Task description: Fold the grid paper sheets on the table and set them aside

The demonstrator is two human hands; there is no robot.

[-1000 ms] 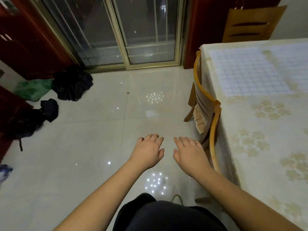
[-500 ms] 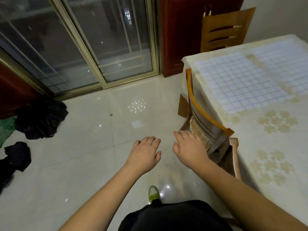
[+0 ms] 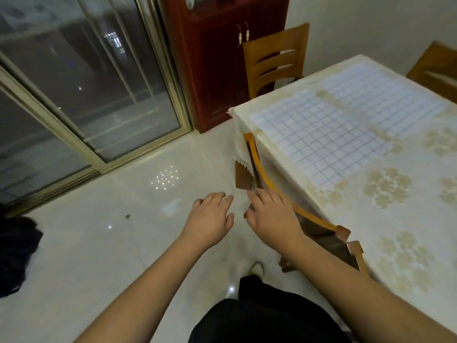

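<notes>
Hands, left (image 3: 210,220) and right (image 3: 270,216), hung relaxed and empty short of the table (image 3: 400,243); folding was unstarted, the nearest sheet (image 3: 319,137) needing reaching first.

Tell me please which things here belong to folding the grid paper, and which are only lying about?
Belong to the job:
near grid paper sheet, flat on the table
far grid paper sheet, also flat
left hand and right hand, both holding nothing

Only lying about:
tucked-in chair
far chair
red cabinet
dark clothes on the floor
sliding glass door
</notes>
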